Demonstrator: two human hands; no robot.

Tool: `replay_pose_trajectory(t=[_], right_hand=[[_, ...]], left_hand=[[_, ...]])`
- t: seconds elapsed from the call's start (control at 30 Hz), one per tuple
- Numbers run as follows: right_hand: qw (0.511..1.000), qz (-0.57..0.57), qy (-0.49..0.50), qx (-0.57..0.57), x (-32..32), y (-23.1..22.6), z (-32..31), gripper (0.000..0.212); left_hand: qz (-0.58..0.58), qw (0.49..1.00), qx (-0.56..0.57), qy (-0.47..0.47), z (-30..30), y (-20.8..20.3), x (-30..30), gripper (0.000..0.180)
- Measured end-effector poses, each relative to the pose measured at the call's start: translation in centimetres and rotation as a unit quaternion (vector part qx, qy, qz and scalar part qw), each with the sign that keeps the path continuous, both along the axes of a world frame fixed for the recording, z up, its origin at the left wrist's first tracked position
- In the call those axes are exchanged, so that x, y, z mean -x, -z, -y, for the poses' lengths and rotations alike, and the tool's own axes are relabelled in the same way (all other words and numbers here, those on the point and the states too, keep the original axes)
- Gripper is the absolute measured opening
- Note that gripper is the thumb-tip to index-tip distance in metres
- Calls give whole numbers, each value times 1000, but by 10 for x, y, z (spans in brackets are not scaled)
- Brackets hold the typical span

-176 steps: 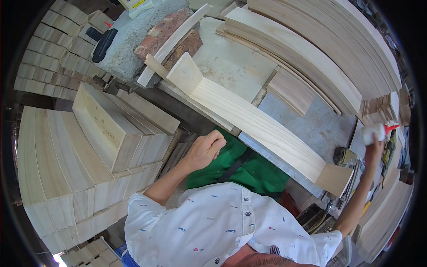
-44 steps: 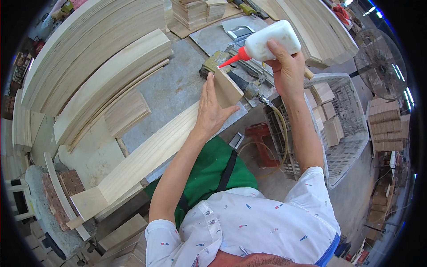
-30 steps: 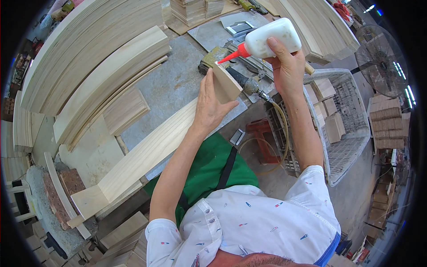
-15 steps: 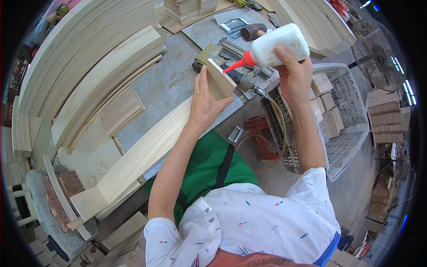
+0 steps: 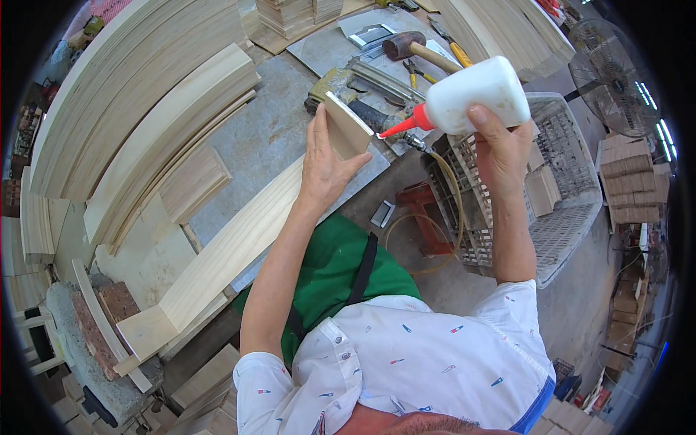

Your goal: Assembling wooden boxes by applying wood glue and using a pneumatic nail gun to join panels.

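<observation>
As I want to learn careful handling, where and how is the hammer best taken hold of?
Probably by the wooden handle, from the right: the hammer lies with its dark, bulky head left, the slimmer handle running right, partly hidden by the white bottle.

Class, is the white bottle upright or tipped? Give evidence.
Tipped: the right hand holds the white bottle sideways, its red nozzle slanting toward the end board.
</observation>
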State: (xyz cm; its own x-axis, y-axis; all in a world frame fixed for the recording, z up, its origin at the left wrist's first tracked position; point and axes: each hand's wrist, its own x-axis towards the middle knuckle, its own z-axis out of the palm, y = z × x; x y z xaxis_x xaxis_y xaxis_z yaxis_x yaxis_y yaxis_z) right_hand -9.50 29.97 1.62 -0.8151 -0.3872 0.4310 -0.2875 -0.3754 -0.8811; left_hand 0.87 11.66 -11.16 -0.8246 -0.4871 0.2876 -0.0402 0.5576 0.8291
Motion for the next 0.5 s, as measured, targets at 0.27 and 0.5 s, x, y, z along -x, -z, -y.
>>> replay_pose_trajectory(t=[0.27,0.5], right_hand=[[997,56,-57,24,45,-33,22,35],[817,-416,-161,-366,78,-41,168,49]], left_hand=[[-18,1000,-8,-13,-7,10,-67,86],[29,987,-126,-94,-14,5,-193,42]])
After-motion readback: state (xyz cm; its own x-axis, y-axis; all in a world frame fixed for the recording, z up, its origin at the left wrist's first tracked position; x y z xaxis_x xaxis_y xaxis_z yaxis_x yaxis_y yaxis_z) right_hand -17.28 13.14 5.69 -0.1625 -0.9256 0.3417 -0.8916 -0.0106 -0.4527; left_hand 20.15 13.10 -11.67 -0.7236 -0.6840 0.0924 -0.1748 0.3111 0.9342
